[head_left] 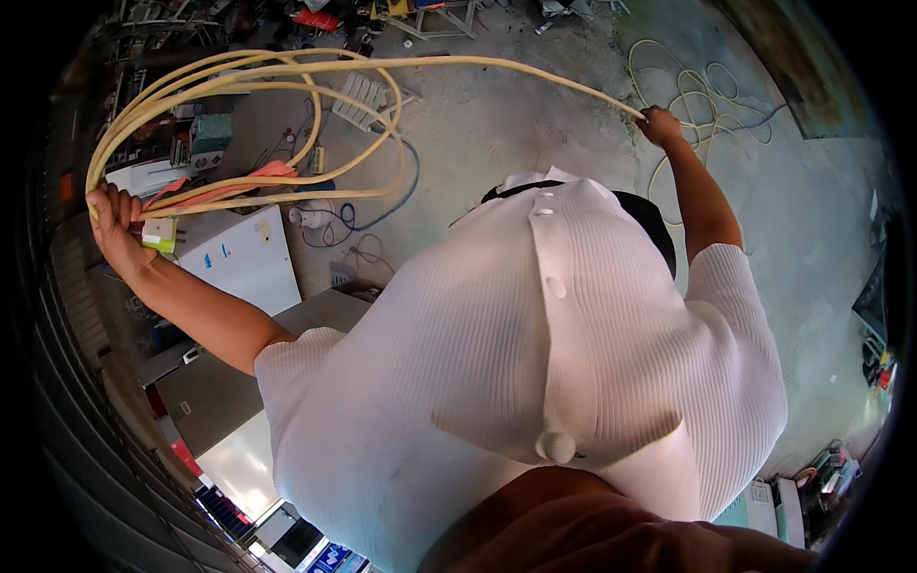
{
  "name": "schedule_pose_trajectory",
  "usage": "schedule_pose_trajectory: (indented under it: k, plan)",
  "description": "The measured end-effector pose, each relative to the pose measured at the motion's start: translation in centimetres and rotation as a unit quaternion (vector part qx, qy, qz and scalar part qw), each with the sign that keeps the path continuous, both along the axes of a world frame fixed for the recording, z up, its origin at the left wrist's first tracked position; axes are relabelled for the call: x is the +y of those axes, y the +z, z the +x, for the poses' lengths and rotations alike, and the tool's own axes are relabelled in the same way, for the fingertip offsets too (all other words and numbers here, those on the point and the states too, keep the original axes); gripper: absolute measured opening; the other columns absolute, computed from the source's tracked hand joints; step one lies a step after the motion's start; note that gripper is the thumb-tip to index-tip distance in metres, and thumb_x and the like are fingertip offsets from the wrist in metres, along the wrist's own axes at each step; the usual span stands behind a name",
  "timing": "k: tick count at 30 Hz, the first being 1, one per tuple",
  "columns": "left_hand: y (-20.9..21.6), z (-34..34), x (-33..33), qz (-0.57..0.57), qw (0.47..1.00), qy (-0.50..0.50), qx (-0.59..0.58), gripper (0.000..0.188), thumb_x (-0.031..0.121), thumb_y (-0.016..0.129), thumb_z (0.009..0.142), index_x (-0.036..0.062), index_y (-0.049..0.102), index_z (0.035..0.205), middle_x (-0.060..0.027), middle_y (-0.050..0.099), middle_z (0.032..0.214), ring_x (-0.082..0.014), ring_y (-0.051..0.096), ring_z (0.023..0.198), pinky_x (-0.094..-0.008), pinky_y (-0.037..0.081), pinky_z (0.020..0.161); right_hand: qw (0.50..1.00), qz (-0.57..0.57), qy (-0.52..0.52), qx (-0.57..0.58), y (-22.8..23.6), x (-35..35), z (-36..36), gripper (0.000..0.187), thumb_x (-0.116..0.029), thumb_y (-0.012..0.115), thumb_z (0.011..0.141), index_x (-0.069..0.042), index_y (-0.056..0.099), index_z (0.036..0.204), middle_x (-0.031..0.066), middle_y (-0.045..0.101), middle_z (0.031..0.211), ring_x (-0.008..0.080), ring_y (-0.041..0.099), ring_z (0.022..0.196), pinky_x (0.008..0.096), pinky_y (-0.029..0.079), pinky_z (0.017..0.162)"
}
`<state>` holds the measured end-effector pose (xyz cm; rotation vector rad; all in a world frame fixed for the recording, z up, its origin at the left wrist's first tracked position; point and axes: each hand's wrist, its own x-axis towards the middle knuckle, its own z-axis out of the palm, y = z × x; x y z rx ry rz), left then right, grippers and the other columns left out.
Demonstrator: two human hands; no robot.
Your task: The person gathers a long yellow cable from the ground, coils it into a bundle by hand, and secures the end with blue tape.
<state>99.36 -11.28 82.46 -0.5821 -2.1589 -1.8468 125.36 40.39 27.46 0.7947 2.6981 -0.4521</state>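
Several large loops of a pale yellow hose [315,68] hang from my left hand [117,215], which is raised at the far left with its fingers wrapped round them. One length runs from the loops across to the right, where my right hand [659,125] grips it in a closed fist with the arm stretched out. Beyond the right hand, more of the hose lies on the floor in loose, tangled loops. A strip of reddish cloth [272,170] shows among the loops near my left hand.
Below my left arm stands a white cabinet [253,258] with a green-yellow item [159,235] on top. A slatted stool [361,100] and a blue cord [416,181] are on the concrete floor. Cluttered tools line the back left. A dark board [812,67] is at the upper right.
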Motion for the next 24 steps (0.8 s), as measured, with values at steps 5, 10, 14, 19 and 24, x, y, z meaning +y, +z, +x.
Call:
schedule_pose_trajectory:
  k: [5,10,14,19,24]
  plan:
    - [1.2,-7.0,-12.1,0.076,0.992,0.066,-0.076,0.033,0.034,0.057,0.089,0.012,0.041,0.071,0.0056,0.025,0.054,-0.0062,0.022,0.046,-0.0223,0.025,0.046,0.995,0.073,-0.06,-0.014,-4.4,3.2,7.9,0.034,-0.045,0.055,0.083,-0.02,0.064,0.103,0.0049,0.055,0.115,0.0271,0.051,0.11,0.0493,0.044,0.085]
    - [1.3,-12.9,-18.4,0.106,0.964,0.209,-0.124,0.036,0.032,0.052,0.093,0.0137,0.036,0.066,0.0048,0.023,0.054,-0.0084,0.021,0.046,-0.025,0.023,0.045,0.978,-0.024,-0.178,-0.11,-6.2,4.6,12.2,0.029,-0.04,0.058,0.083,-0.027,0.057,0.108,-0.0031,0.05,0.126,0.0256,0.045,0.12,0.0604,0.026,0.098]
    - [-2.5,-17.4,-22.7,0.093,0.947,0.263,-0.158,0.029,0.031,0.052,0.093,0.0102,0.044,0.075,0.0034,0.027,0.058,-0.0097,0.025,0.05,-0.0278,0.027,0.046,0.984,-0.074,-0.159,0.043,-7.2,8.3,15.8,0.042,-0.043,0.055,0.085,-0.016,0.057,0.116,0.0124,0.061,0.112,0.0333,0.056,0.106,0.0436,0.041,0.091]
    - [-10.3,-19.8,-20.6,0.086,0.935,0.27,-0.214,0.03,0.033,0.05,0.094,0.0113,0.044,0.074,0.0037,0.028,0.058,-0.0097,0.025,0.049,-0.0273,0.027,0.045,0.972,-0.111,-0.156,0.135,-0.9,8.6,15.1,0.041,-0.04,0.056,0.086,-0.008,0.06,0.112,0.0178,0.062,0.106,0.034,0.057,0.102,0.0384,0.045,0.085]
    - [-18.6,-19.9,-18.1,0.078,0.907,0.07,-0.408,0.033,0.04,0.046,0.094,0.011,0.048,0.077,0.0078,0.024,0.047,-0.0046,0.019,0.037,-0.0213,0.021,0.039,0.981,-0.006,0.002,0.195,10.6,2.1,9.5,0.026,-0.03,0.057,0.086,-0.01,0.061,0.102,0.0126,0.06,0.093,0.0339,0.058,0.088,0.0408,0.046,0.073]
